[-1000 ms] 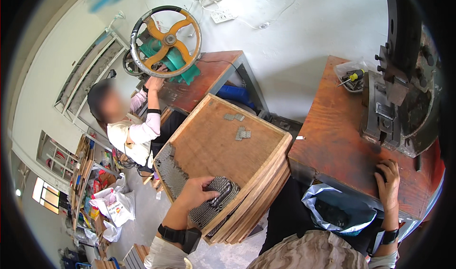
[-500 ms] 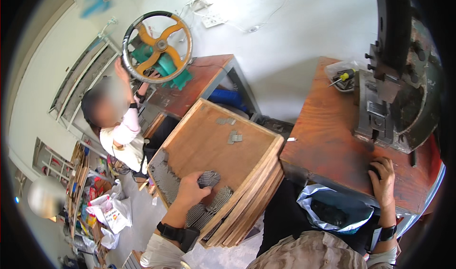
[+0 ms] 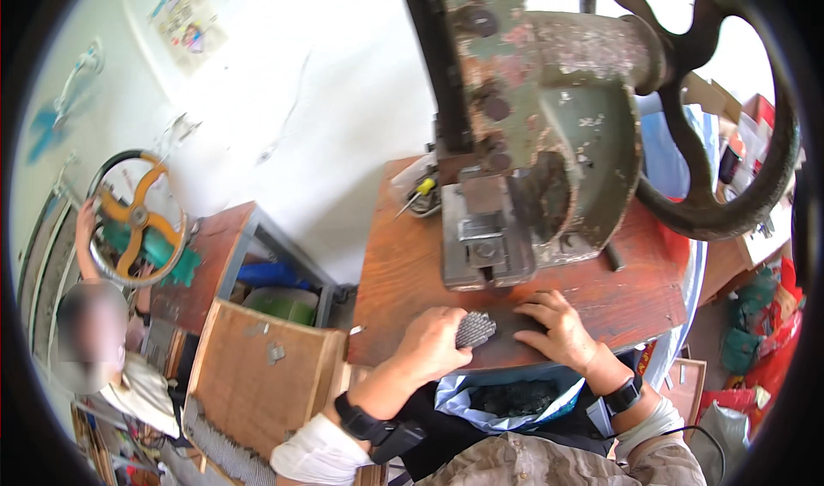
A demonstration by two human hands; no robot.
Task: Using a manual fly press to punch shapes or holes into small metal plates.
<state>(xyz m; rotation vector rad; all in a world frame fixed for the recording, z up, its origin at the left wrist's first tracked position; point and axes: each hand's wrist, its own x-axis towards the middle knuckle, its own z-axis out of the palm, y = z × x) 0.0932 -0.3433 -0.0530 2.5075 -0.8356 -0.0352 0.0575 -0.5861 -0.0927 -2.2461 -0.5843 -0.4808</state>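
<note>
My left hand (image 3: 429, 345) grips a bundle of small grey metal pieces (image 3: 475, 330) just over the front part of the wooden bench top (image 3: 395, 284). Close to its right, my right hand (image 3: 560, 331) rests at the bench with fingers apart and nothing in them. Straight ahead of both hands stands a heavy hand press (image 3: 592, 142) with a metal die block (image 3: 487, 237) at its base. Left of the bench, a wooden tray (image 3: 249, 357) carries rows of similar grey pieces (image 3: 227, 443) along its near edge and a few loose ones.
Below the bench edge hangs an open bag (image 3: 515, 398) with dark bits inside. A bowl with a yellow screwdriver (image 3: 421, 192) sits left of the press. The press's big handwheel (image 3: 712, 203) juts out right. At far left, another person works at a yellow-spoked wheel (image 3: 139, 217).
My left hand has lifted a bundle of grey pieces from the tray and carried it right to the bench. The view has swung right, toward the press.
</note>
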